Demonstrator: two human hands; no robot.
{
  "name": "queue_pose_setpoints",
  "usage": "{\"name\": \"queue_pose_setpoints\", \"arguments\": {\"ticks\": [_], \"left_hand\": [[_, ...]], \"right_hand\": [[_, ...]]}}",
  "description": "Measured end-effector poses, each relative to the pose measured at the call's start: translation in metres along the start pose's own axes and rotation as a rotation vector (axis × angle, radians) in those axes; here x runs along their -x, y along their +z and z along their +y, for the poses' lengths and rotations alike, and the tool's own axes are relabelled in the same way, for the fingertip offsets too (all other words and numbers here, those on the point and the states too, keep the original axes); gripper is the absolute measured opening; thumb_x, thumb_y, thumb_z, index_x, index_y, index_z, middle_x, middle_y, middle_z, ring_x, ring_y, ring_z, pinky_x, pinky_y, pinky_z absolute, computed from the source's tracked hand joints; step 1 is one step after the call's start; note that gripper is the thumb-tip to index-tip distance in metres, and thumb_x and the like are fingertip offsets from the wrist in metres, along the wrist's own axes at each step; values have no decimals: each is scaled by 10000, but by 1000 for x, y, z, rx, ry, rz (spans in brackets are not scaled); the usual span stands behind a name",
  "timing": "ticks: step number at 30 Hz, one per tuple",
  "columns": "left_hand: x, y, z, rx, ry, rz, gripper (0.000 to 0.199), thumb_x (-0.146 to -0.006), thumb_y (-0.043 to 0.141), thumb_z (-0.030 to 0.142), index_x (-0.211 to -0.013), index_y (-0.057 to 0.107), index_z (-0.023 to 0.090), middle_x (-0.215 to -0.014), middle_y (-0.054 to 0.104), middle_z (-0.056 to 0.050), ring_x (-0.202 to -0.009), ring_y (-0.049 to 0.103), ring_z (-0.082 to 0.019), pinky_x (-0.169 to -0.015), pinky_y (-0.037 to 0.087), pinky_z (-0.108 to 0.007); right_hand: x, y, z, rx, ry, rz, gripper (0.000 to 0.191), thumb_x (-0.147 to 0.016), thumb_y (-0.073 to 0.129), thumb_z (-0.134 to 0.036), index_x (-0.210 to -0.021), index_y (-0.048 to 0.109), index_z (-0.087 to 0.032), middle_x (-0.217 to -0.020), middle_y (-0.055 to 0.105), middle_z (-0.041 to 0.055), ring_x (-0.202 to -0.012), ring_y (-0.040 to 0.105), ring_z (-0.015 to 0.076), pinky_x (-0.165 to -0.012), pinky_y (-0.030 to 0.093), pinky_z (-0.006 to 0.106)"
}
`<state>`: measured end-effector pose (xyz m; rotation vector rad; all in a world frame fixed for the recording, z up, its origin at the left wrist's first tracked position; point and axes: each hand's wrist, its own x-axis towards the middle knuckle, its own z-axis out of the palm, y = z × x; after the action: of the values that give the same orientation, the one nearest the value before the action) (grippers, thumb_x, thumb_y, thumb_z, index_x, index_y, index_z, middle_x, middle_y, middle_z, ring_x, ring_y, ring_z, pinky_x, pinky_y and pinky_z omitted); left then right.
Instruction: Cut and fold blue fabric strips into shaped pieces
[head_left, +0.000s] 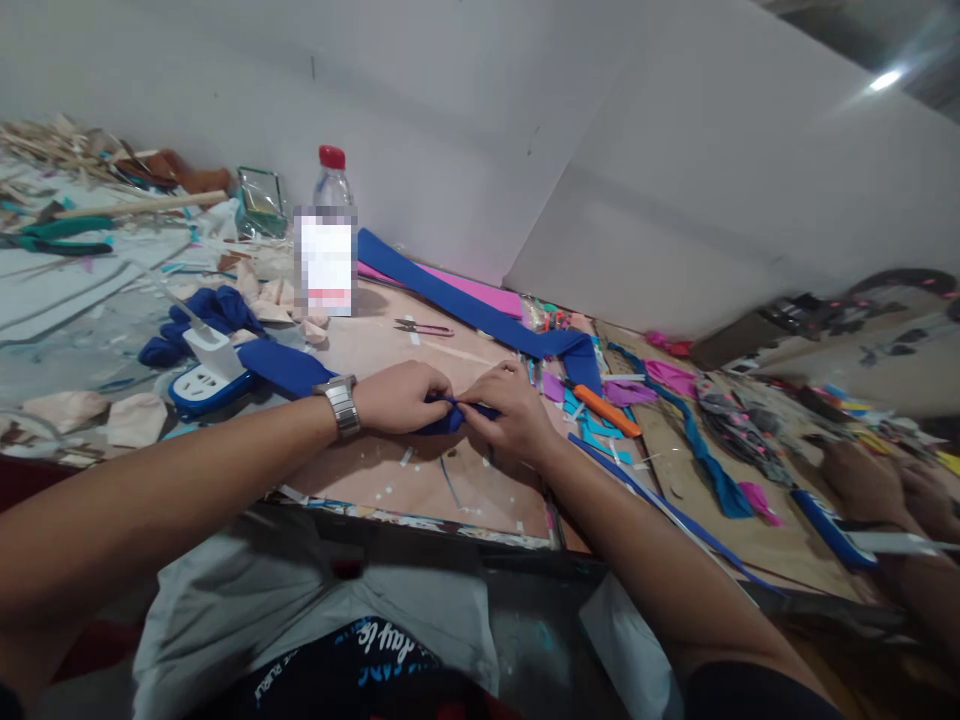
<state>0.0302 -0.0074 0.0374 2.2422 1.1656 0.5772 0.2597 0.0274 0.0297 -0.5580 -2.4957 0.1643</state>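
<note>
Both hands meet over the table near its front edge. My left hand, with a metal watch on the wrist, pinches a piece of dark blue fabric. The fingertips of my right hand are closed on the same fabric from the other side. A longer blue fabric piece lies to the left, behind the watch. Beyond my hands lie small thread snips. To the right of my right hand is an orange-handled cutter on blue scraps.
A red-capped bottle stands at the back. White-and-blue power strip and green-handled pliers lie left. A wide blue strip runs along the wall. Another person's hands are at the far right, near a second power strip.
</note>
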Motion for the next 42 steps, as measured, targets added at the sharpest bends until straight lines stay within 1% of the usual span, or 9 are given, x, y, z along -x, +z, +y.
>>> {"name": "queue_pose_setpoints", "arguments": {"ticks": [4, 6, 14, 20, 25, 31, 33, 37, 42], "left_hand": [[-1, 0, 1, 48, -11, 12, 402, -987, 491, 413, -753, 686, 151, -693, 668, -29, -631, 530, -147, -601, 310, -295], [-1, 0, 0, 55, -22, 20, 430, -1003, 466, 424, -740, 670, 151, -685, 659, -30, -625, 519, -143, -602, 305, -294], [-2, -1, -2, 134, -21, 24, 312, -970, 526, 361, -856, 731, 155, -766, 708, -28, -695, 578, -146, -653, 359, -274], [-2, -1, -2, 117, -22, 49, 401, -987, 458, 392, -746, 669, 151, -715, 657, -29, -671, 535, -148, -659, 353, -298], [-3, 1, -4, 211, -29, -8, 250, -894, 541, 304, -901, 741, 155, -800, 719, -24, -721, 591, -158, -680, 393, -287], [-5, 1, -6, 291, -56, -24, 226, -841, 544, 248, -883, 746, 154, -761, 691, -1, -697, 575, -151, -673, 405, -275], [-5, 2, -7, 308, -53, -18, 243, -873, 540, 291, -860, 735, 148, -749, 674, -4, -689, 561, -149, -673, 404, -275], [-5, 3, -9, 295, -27, 2, 398, -961, 510, 468, -828, 704, 148, -743, 644, -10, -684, 529, -144, -679, 400, -277], [-5, 3, -9, 277, -35, 19, 378, -968, 514, 451, -832, 701, 152, -736, 651, -12, -686, 537, -144, -674, 401, -270]], "right_hand": [[-1, -2, -1, 73, -67, 0, 93, -993, 659, -242, -973, 748, -224, -874, 801, 25, -857, 710, 199, -998, 349, 466], [-1, -3, -2, 108, -84, -2, 89, -995, 660, -244, -989, 748, -229, -898, 809, 24, -875, 710, 202, -1008, 341, 473], [-3, -5, -1, 87, -80, 49, 51, -967, 693, -218, -985, 740, -224, -879, 806, 18, -833, 716, 194, -976, 361, 462], [-1, -5, -1, 74, -95, 61, 70, -933, 701, -180, -945, 734, -240, -874, 813, 4, -855, 724, 202, -1006, 357, 481], [-1, -7, -2, 83, -121, 51, 80, -937, 694, -190, -947, 746, -250, -884, 818, 4, -848, 716, 197, -1005, 355, 483], [-2, -10, -2, 94, -182, 78, 103, -941, 709, -184, -1000, 756, -254, -895, 807, 7, -834, 700, 189, -969, 366, 469], [-2, -10, -2, 99, -187, 79, 114, -939, 711, -177, -1007, 755, -257, -893, 806, 4, -834, 698, 189, -969, 366, 469], [-2, -10, -3, 115, -179, 80, 96, -949, 693, -176, -975, 745, -252, -886, 811, 2, -829, 702, 192, -973, 366, 472], [-3, -8, -5, 113, -86, 73, 73, -966, 677, -217, -977, 746, -239, -872, 816, 18, -826, 717, 198, -1002, 363, 476]]}}
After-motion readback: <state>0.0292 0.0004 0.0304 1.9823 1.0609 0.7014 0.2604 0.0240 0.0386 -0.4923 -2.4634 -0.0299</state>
